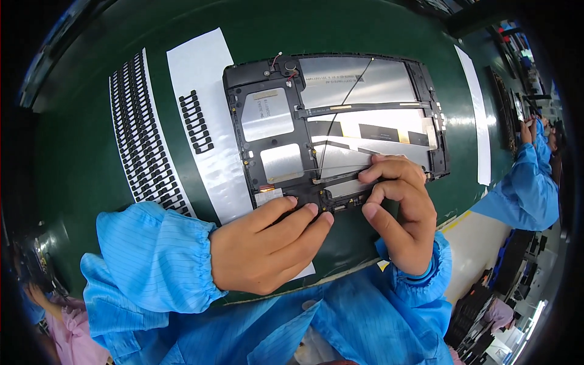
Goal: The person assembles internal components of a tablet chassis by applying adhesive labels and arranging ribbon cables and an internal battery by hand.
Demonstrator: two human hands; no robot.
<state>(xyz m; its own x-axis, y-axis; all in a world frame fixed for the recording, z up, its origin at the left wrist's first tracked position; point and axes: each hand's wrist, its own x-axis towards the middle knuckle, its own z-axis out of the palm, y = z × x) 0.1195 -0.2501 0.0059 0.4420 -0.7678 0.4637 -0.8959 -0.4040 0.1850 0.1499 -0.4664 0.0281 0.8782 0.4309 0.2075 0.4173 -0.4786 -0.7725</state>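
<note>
A black device housing with silvery metal plates lies on the green bench top. My left hand rests over its near left corner, fingers stretched out and fingertips on the black frame. My right hand is at the near right edge, its fingers bent and drawn together over a thin grey wire-like strand running left across the housing. Whether the strand is a cable or a slim tool, I cannot tell. A thin black cable slants across the plates from the far edge toward the near middle.
Left of the housing lies a white sheet with a short column of black clips. Farther left is another sheet with many rows of black parts. A white strip lies on the right. Beyond it, a person in a blue sleeve works.
</note>
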